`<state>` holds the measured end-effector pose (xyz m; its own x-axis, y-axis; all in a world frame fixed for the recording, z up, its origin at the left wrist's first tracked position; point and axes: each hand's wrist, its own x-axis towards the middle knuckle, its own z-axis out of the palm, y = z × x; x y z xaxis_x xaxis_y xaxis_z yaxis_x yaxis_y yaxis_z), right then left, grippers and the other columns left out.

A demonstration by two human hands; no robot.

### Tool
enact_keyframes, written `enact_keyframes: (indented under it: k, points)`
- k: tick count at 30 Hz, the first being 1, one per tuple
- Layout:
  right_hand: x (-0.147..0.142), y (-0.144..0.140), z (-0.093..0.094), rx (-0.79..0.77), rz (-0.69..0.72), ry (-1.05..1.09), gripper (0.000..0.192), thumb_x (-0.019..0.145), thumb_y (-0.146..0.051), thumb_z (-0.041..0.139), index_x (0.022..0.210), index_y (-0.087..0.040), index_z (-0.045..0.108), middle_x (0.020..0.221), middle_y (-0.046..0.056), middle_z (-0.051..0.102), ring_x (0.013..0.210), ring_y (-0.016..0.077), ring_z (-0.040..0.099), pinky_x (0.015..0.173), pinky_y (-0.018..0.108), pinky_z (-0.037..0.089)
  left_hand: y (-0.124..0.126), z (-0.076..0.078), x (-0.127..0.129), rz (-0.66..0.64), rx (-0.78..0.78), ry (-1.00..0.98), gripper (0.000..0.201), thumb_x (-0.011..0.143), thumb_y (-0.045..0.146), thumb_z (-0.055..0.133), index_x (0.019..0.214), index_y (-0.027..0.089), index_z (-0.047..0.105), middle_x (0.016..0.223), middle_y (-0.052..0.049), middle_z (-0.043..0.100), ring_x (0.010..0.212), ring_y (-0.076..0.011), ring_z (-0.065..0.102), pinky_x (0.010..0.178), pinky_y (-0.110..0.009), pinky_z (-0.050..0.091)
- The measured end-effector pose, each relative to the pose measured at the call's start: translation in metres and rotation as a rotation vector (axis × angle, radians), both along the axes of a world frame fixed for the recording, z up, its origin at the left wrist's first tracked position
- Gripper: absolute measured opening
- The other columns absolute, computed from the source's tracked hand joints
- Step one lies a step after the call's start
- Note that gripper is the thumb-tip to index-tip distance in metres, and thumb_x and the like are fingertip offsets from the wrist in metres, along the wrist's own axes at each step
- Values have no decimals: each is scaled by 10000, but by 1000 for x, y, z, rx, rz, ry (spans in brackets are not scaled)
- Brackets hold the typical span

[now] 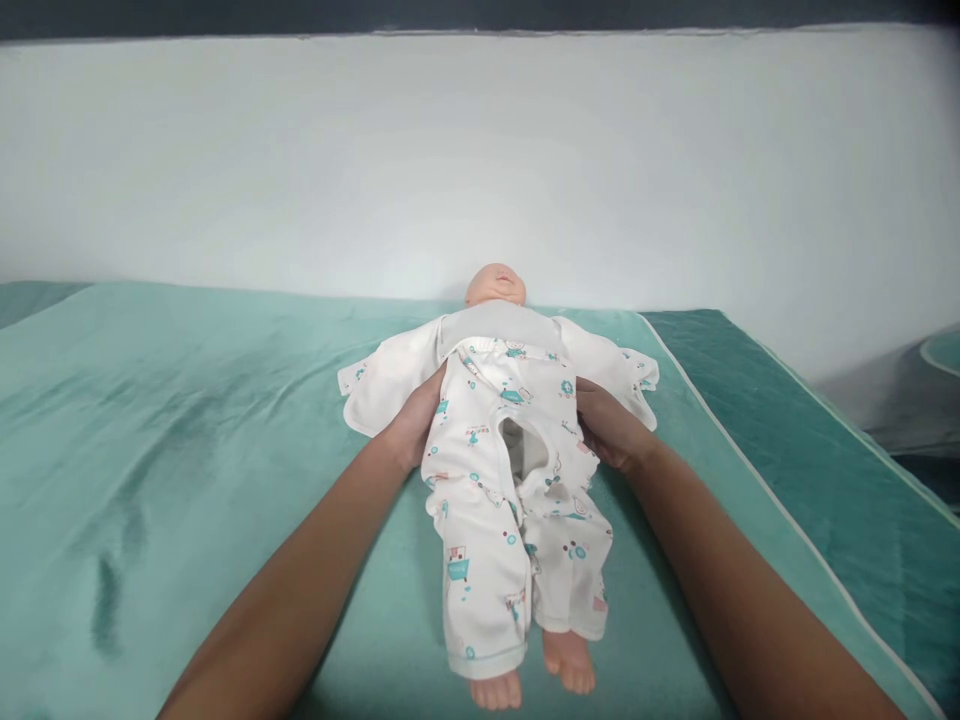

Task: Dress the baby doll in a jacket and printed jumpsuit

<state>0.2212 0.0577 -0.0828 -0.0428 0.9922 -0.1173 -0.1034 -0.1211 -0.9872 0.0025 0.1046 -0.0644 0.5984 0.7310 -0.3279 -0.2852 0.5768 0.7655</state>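
1. Lying on its back on a pale green cover point(225, 440), a baby doll point(496, 287) has a smooth, rounded plastic head and moulded toes.
2. Its long axis runs away from the wearer: head toward the plain white wall point(450, 160), feet nearest, slightly right of the head.
3. Soft white trousers point(484, 500), printed with small teal and pink figures, wrinkle along both legs; an oval opening shows grey inside.
4. A white top point(397, 372) spreads its wide sleeves flat to both sides.
5. The cover looks velvety, creased at left; a pale seam borders its darker strip.
6. The left hand point(421, 418) and right hand point(611, 425) flank the trousers, touching them; their fingers are mostly hidden, so spread or pinching cannot be told.
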Motion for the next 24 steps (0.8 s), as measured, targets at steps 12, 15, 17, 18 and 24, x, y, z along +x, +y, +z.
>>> enact_keyframes:
  k: [12, 15, 17, 18, 24]
  points:
    - [1, 2, -3, -36, -32, 238, 496, 575, -169, 752, 1055, -263, 669, 970, 26, 758, 973, 285, 701, 789, 411, 589, -1, 4, 0, 128, -33, 144, 536, 863, 557, 554, 1203, 153, 648, 1067, -121, 749, 1034, -274, 693, 957, -387, 536]
    - [3, 4, -7, -45, -13, 249, 552, 570, -165, 755, 1101, -277, 654, 972, 21, 759, 961, 275, 706, 783, 399, 593, -1, 4, -2, 131, -37, 131, 506, 877, 522, 549, 1212, 155, 643, 1073, -115, 748, 1033, -269, 695, 965, -381, 535]
    - [3, 4, -8, -41, 0, 252, 581, 576, -174, 761, 1133, -292, 644, 970, 20, 760, 958, 271, 707, 789, 398, 593, -1, 5, -2, 132, -37, 120, 492, 883, 502, 545, 1217, 154, 641, 1072, -113, 749, 1030, -267, 697, 971, -381, 533]
    - [2, 4, -8, -34, 7, 248, 587, 582, -179, 764, 1143, -297, 641, 969, 22, 760, 958, 270, 707, 795, 401, 592, -1, 5, -2, 129, -36, 112, 488, 885, 496, 542, 1220, 154, 640, 1071, -113, 750, 1029, -268, 698, 974, -382, 531]
    - [-2, 1, -3, 25, 33, 194, 654, 575, -154, 786, 1193, -293, 625, 995, 31, 758, 999, 268, 696, 853, 410, 578, -4, 8, 0, 115, -22, 93, 458, 897, 459, 534, 1213, 144, 639, 1061, -116, 751, 1010, -268, 705, 972, -385, 535]
